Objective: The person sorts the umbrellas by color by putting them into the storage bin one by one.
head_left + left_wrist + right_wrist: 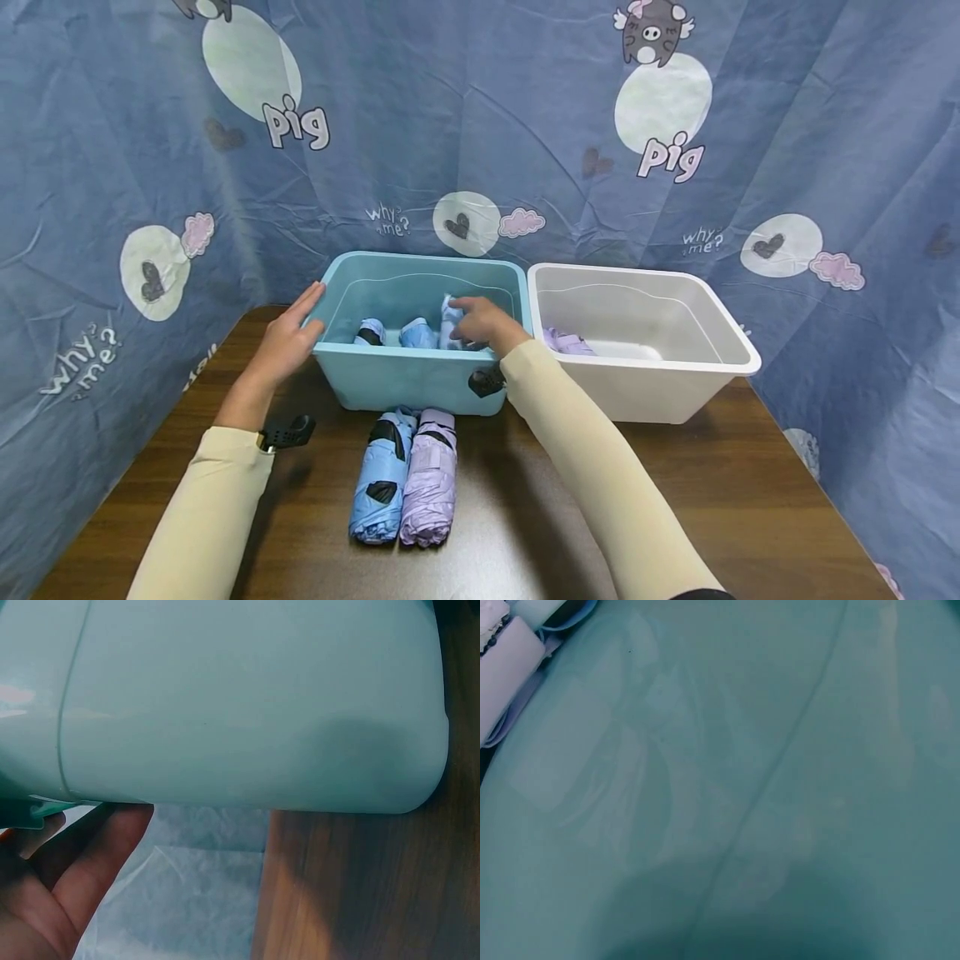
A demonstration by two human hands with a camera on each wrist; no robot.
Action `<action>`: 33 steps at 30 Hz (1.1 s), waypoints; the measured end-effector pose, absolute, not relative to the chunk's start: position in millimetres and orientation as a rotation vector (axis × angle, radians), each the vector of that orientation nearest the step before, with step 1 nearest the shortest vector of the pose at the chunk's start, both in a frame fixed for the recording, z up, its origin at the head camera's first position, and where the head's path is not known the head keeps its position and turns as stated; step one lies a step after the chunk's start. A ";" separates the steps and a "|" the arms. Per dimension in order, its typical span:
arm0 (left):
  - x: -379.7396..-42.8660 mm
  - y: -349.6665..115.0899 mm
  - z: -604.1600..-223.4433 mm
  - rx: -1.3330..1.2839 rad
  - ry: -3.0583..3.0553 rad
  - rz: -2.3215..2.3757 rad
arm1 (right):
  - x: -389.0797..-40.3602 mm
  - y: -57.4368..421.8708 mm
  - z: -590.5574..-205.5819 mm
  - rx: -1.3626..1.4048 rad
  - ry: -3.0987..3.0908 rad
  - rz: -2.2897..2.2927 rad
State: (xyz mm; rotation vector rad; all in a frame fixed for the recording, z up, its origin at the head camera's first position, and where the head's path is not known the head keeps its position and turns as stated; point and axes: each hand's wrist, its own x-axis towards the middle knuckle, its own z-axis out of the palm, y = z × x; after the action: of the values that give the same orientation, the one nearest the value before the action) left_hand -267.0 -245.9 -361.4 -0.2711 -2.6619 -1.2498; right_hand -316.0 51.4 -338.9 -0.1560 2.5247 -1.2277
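Observation:
My left hand [288,337] rests against the left end of the teal bin [408,379], its fingers fairly straight along the rim. In the left wrist view, the thumb [105,862] touches the bin's outer wall just below the lip. Reaching over the front rim, my right hand [483,323] holds a folded blue umbrella [449,321] inside the bin, partly covering it. Two more blue umbrellas, one in the middle [418,334] and one at the left [370,332], lie to its left. The right wrist view shows mostly the bin's wall [742,787], without the hand.
In front of the teal bin, a blue folded umbrella [382,479] and a lilac folded umbrella [430,483] lie side by side on the wooden table [300,533]. A white bin [637,387] stands to the right with lilac umbrella [568,342] inside. A patterned blue cloth [480,125] hangs behind.

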 end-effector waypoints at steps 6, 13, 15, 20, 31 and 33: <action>-267.1 -247.0 -361.2 -0.276 -2.657 -1.233 | -314.7 50.9 -336.4 -0.196 2.399 -1.386; -267.3 -247.2 -360.8 -0.272 -2.661 -1.200 | -313.2 52.6 -334.7 -0.192 2.403 -1.379; -267.4 -245.9 -360.8 -0.277 -2.662 -1.199 | -312.2 54.2 -334.1 -0.186 2.411 -1.396; -268.8 -243.3 -362.3 -0.285 -2.660 -1.231 | -308.6 57.6 -331.1 -0.167 2.460 -1.430; -267.5 -244.9 -361.4 -0.270 -2.649 -1.258 | -289.1 63.1 -316.0 -0.235 2.491 -1.534; -266.3 -246.1 -361.6 -0.271 -2.652 -1.261 | -282.2 65.9 -314.5 -0.259 2.479 -1.586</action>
State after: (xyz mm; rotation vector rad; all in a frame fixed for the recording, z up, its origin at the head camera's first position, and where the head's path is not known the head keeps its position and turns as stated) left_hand -266.3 -246.1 -361.6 -0.2709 -2.6525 -1.2609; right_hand -282.2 65.9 -314.5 -0.2585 2.4794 -1.5863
